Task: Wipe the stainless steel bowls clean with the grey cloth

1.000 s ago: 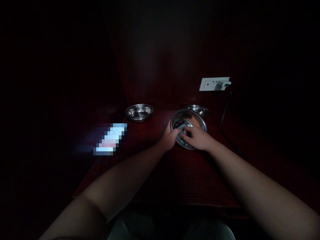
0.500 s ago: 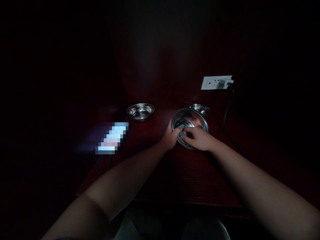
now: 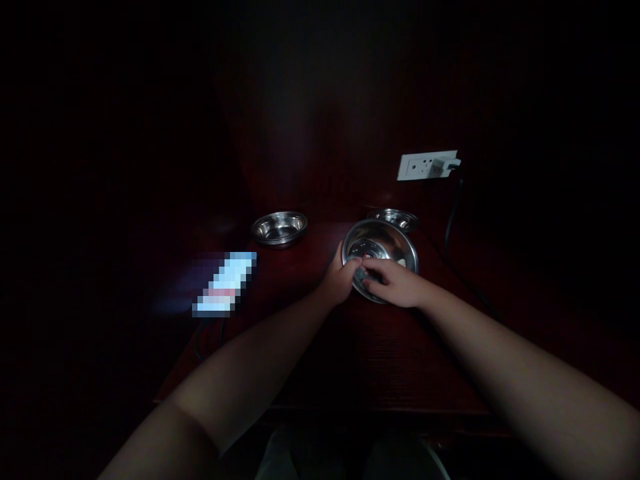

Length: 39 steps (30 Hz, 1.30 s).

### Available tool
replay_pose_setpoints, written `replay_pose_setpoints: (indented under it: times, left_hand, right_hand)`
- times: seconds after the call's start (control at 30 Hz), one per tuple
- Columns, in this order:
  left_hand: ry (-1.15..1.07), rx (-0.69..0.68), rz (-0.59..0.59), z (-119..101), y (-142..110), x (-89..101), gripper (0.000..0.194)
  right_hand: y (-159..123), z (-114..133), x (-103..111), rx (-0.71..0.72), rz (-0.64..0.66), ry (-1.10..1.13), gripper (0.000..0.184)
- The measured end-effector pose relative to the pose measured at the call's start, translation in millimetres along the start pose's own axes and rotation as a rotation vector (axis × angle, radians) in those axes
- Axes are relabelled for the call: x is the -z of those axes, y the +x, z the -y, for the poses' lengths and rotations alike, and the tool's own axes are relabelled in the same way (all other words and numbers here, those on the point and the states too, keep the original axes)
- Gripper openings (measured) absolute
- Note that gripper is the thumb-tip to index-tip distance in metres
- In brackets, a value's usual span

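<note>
A shiny metal bowl (image 3: 393, 233) is tilted toward me over the table. My left hand (image 3: 341, 279) grips its left rim, thumb over the edge and fingers behind the wall. Inside the bowl, my right hand (image 3: 393, 281) is closed, its bent fingers close to my left thumb. By these fingertips is a small dull grey patch (image 3: 368, 274), perhaps a cloth, with a tiny red-and-white spot (image 3: 367, 256) just above it. Darkness and the fingers hide what the right hand pinches.
On the dark red table (image 3: 385, 360), a metal bowl (image 3: 279, 229) stands at the back left and a metal dish (image 3: 400, 218) behind the held bowl. A bright pixelated screen (image 3: 225, 283) lies left. A wall socket (image 3: 425, 166) holds a plug with a black cable (image 3: 453, 220).
My right fingers have shifted slightly inside the bowl, covering more of the grey patch. A red-and-white spot now shows above them. My left hand keeps its hold on the rim.
</note>
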<state>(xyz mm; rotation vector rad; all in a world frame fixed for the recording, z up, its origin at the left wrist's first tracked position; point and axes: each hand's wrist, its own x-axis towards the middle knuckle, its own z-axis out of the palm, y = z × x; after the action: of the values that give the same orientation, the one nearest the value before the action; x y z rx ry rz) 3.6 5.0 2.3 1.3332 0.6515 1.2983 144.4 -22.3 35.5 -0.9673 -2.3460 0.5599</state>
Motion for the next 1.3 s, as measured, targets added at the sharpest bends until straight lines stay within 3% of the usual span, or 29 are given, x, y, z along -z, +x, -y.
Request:
replay_pose_setpoints:
  times: [0.13, 0.3, 0.57, 0.93, 1.13, 1.3]
  left_hand:
    - [-0.013, 0.031, 0.007, 3.0, 0.8, 1.5, 0.043]
    - [0.013, -0.031, 0.011, 3.8, 0.8, 3.0, 0.04]
    - [0.021, -0.099, -0.046, -0.3, 2.7, 2.3, 0.035]
    - [-0.005, -0.103, -0.095, -0.3, 4.4, -0.2, 0.029]
    - [-0.044, -0.108, -0.061, 4.4, 6.3, 0.0, 0.032]
    - [-0.064, -0.096, -0.047, 3.7, 6.5, 0.2, 0.037]
  right_hand:
    - [-0.4, 0.7, -0.4, 0.0, -0.007, -0.009, 0.008]
    - [-0.7, 1.3, -1.4, 0.013, -0.001, -0.001, 0.012]
    - [0.8, 6.7, -5.4, 0.069, -0.13, -0.003, 0.018]
    - [3.3, 5.5, -7.1, 0.094, -0.176, -0.101, 0.03]
    - [2.5, -6.7, -12.9, 0.06, -0.173, -0.224, 0.044]
    - [2.9, -14.0, -15.3, -0.056, -0.157, -0.31, 0.05]
